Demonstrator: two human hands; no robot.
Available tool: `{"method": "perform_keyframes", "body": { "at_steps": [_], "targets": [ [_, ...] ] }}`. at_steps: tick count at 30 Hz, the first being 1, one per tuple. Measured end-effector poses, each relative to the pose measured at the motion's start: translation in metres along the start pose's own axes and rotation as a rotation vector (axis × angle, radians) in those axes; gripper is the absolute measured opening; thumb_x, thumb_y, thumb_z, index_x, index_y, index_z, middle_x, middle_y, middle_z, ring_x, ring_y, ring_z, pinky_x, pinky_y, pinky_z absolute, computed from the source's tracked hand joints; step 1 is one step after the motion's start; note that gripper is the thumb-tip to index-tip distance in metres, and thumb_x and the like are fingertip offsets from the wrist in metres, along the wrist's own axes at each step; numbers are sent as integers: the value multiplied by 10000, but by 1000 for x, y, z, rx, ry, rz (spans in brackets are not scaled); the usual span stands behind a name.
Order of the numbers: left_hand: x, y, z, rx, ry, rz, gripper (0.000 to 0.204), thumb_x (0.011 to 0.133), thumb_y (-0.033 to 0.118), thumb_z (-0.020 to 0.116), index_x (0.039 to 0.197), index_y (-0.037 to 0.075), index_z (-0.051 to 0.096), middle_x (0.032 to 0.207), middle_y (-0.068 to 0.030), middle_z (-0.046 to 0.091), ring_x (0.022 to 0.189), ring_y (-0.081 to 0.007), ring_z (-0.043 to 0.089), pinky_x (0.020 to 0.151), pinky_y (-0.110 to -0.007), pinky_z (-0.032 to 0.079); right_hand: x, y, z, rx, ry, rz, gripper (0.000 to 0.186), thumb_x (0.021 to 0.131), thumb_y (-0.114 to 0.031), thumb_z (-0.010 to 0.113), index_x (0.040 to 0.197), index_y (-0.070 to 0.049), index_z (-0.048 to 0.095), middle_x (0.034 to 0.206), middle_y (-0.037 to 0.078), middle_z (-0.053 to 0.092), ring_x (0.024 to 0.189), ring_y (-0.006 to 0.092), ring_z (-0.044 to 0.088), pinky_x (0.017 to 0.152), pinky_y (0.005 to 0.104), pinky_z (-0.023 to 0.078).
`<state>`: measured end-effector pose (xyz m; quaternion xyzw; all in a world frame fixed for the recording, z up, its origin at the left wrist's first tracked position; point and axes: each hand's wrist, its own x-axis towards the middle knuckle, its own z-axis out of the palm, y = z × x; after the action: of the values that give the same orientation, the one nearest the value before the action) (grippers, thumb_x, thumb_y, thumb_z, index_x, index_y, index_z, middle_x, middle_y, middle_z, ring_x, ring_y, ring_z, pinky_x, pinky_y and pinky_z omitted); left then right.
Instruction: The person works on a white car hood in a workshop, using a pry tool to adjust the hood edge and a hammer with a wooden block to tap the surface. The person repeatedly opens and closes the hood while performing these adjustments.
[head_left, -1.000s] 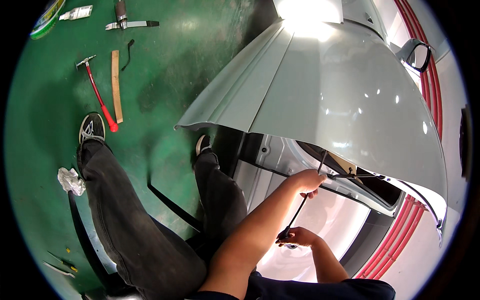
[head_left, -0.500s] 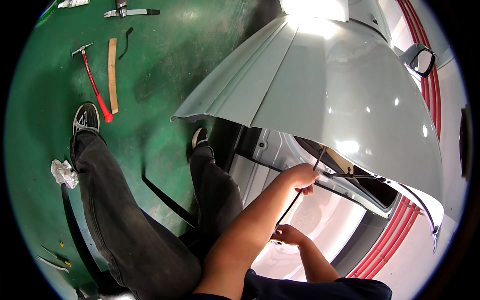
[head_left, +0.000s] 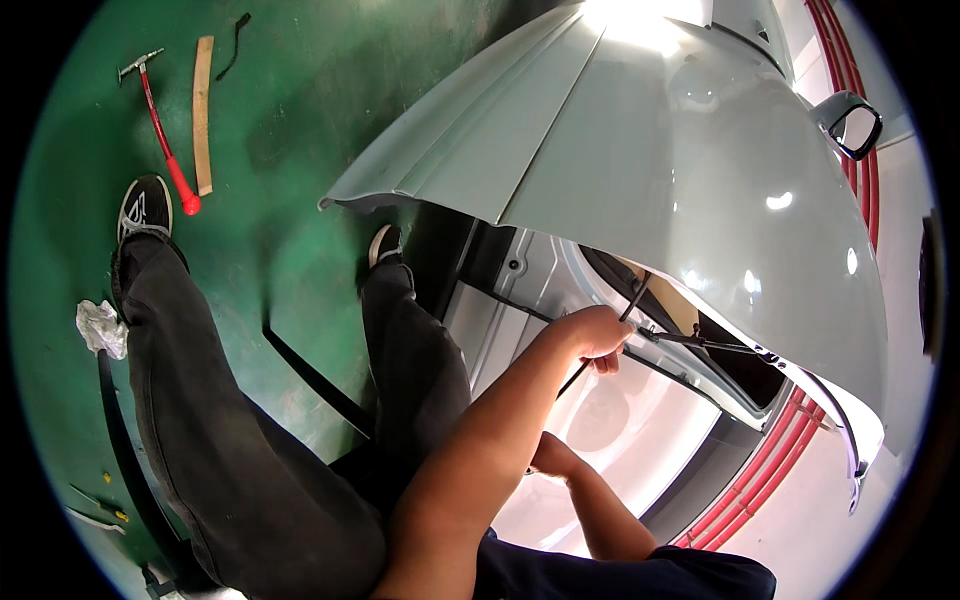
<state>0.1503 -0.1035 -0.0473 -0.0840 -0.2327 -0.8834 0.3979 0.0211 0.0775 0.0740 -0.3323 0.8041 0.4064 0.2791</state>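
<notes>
A slim dark rod (head_left: 573, 378) slants from low behind my left forearm up into the gap under a curved pale grey car panel (head_left: 610, 150). My left hand (head_left: 597, 335) is closed around it just below that gap. Lower down, my right hand (head_left: 548, 457) is curled at the rod's lower end. My left forearm covers that end and most of the right hand's fingers. The tip vanishes into the dark opening (head_left: 680, 305) behind the panel's edge. Close to my left fingers, a thin black bar (head_left: 700, 342) crosses this opening.
A side mirror (head_left: 852, 125) sticks out at upper right. Red pipes (head_left: 745, 490) run along the wall. On the green floor lie a red-handled hammer (head_left: 168, 150), a wooden strip (head_left: 202, 115) and a crumpled white wad (head_left: 102, 328). Black stand legs (head_left: 315, 380) flank my legs.
The whole view has shifted, so floor things sit higher and farther left. My right hand has slipped further behind my left forearm. Both hands stay on the rod.
</notes>
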Motion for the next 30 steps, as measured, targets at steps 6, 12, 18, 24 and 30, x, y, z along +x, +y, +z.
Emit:
{"method": "perform_keyframes", "body": {
  "at_steps": [6,12,18,24,30],
  "targets": [
    [-6,1,-1,-43,-76,-16,449,1078,369,453,908,-3,638,796,-181,762,676,-223,726,572,-359,531,-2,-10,17,43,21,-168,354,997,-272,687,1260,-35,685,942,37,714,809,119,627,747,306,532],
    [-6,0,-6,-62,-68,6,425,1047,358,485,886,2,653,782,-174,763,648,-221,720,574,-359,542,3,-16,21,18,-8,-170,320,1001,-233,681,1241,-22,688,914,12,701,764,76,598,704,272,515],
    [0,1,-3,-87,-99,22,486,1070,419,458,925,2,661,802,-164,766,681,-218,727,598,-340,530,-2,-6,14,-32,38,-150,304,1012,-250,680,1189,-4,687,957,65,737,804,118,665,735,279,531],
    [8,8,21,-175,-97,158,637,1093,563,385,1048,-23,633,878,-156,759,760,-209,733,648,-329,544,-72,-38,-11,143,107,14,283,1029,-227,678,1172,17,668,997,94,740,879,177,706,811,322,565],
    [12,15,40,-327,-31,254,550,1095,524,404,1139,-4,552,845,-139,718,659,-181,678,636,-319,540,-89,-7,-29,-1,344,4,260,989,-232,693,1030,25,688,883,103,742,793,192,717,770,339,567]
  ]
}}
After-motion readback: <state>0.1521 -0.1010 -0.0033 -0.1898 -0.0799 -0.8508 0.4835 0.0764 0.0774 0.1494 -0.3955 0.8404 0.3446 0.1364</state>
